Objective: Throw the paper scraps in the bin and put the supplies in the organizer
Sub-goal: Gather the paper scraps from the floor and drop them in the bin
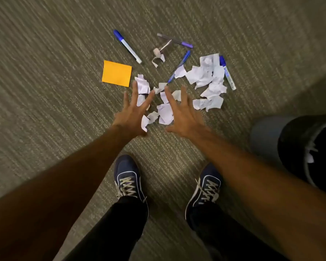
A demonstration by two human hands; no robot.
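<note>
White paper scraps [207,80] lie scattered on the carpet ahead of me. My left hand [133,113] and my right hand [183,114] hang over the nearest scraps [165,113], fingers spread, holding nothing. Around the scraps lie a blue-capped marker [127,46], a second marker [227,73], a blue pen [180,65], a clear purple-tipped pen [175,40], an orange sticky-note pad [117,73] and a small roll of tape [158,53]. A dark bin [294,147] stands at the right edge. No organizer is in view.
My two dark sneakers [128,176] stand on the grey-green carpet [45,91] just behind the scraps. The bin holds some white paper. Open carpet stretches to the left and beyond the supplies.
</note>
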